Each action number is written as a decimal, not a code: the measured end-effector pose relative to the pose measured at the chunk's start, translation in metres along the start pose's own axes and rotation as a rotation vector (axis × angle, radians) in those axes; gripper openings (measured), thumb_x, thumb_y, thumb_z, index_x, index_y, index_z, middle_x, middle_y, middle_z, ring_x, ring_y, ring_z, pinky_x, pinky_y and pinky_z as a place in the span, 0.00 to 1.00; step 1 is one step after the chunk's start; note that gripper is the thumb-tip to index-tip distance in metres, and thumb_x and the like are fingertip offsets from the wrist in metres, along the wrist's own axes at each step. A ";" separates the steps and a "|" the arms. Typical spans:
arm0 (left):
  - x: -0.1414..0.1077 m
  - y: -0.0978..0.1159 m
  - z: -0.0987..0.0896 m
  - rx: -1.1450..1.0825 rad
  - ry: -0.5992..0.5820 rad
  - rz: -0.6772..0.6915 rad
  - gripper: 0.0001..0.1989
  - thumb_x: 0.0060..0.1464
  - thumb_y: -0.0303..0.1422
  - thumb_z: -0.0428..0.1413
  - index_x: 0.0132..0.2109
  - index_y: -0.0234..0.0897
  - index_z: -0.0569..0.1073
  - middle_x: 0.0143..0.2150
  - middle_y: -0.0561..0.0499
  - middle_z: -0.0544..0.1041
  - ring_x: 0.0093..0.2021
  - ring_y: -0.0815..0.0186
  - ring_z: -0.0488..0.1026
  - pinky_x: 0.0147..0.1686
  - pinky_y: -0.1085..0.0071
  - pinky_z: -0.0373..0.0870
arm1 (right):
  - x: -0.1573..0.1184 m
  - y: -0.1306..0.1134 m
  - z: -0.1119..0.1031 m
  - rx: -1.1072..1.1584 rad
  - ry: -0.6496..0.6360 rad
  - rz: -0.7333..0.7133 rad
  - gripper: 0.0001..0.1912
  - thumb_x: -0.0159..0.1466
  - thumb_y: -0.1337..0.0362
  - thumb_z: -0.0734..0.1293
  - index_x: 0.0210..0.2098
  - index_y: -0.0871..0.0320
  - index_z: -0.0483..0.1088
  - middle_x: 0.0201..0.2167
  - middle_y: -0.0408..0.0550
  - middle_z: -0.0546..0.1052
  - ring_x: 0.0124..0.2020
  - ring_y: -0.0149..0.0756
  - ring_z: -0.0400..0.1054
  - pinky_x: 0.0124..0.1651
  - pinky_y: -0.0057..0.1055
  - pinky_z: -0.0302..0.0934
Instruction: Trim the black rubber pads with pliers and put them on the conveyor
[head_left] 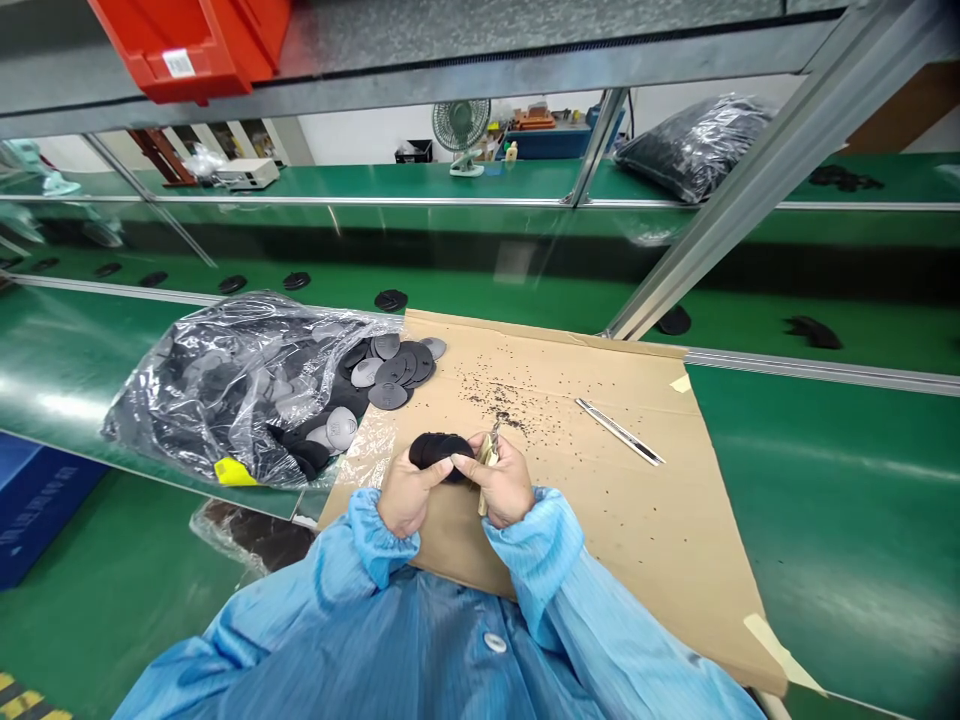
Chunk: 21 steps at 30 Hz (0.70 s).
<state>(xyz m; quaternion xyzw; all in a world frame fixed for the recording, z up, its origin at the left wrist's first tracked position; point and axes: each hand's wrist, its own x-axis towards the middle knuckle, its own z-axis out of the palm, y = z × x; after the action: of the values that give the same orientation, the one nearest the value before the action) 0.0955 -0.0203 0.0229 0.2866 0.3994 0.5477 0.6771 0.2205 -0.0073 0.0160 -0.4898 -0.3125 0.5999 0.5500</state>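
Both hands closed, left hand (407, 498) gripping black discs (437, 450), right hand (504, 485) holding snips (485, 475) (pale handles) beside them

My camera is worn on my head, facing forward and down, close above my left hand (409, 492) and right hand (501, 482), over the near part of the cardboard sheet (637, 520).

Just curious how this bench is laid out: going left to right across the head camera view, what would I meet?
Blue crate, clear plastic bag of dark discs, left hand, right hand, slim metal tool, beige tape scrap.
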 end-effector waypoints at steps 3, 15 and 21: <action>0.002 0.000 0.000 -0.041 0.000 -0.025 0.15 0.41 0.29 0.67 0.39 0.34 0.77 0.41 0.47 0.78 0.44 0.61 0.74 0.50 0.64 0.68 | 0.000 0.001 0.000 -0.047 0.019 -0.033 0.21 0.40 0.60 0.78 0.28 0.58 0.67 0.21 0.38 0.69 0.22 0.28 0.63 0.28 0.28 0.62; 0.010 0.012 -0.011 -0.421 0.019 -0.601 0.03 0.54 0.24 0.56 0.36 0.28 0.74 0.31 0.48 0.72 0.27 0.76 0.68 0.19 0.88 0.63 | -0.014 -0.007 -0.003 -0.481 -0.067 -0.478 0.07 0.60 0.63 0.66 0.38 0.57 0.70 0.33 0.47 0.77 0.33 0.35 0.72 0.40 0.32 0.67; 0.006 0.012 -0.010 -0.366 -0.038 -0.549 0.04 0.56 0.27 0.56 0.37 0.28 0.73 0.29 0.50 0.68 0.26 0.75 0.67 0.17 0.85 0.61 | -0.016 -0.012 -0.003 -0.623 -0.084 -0.723 0.03 0.62 0.67 0.65 0.36 0.55 0.70 0.33 0.46 0.77 0.35 0.35 0.72 0.41 0.31 0.66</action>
<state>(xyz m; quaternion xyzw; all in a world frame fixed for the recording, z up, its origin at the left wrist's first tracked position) 0.0812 -0.0122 0.0261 0.0517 0.3440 0.4018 0.8471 0.2262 -0.0213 0.0299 -0.4665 -0.6498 0.2674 0.5372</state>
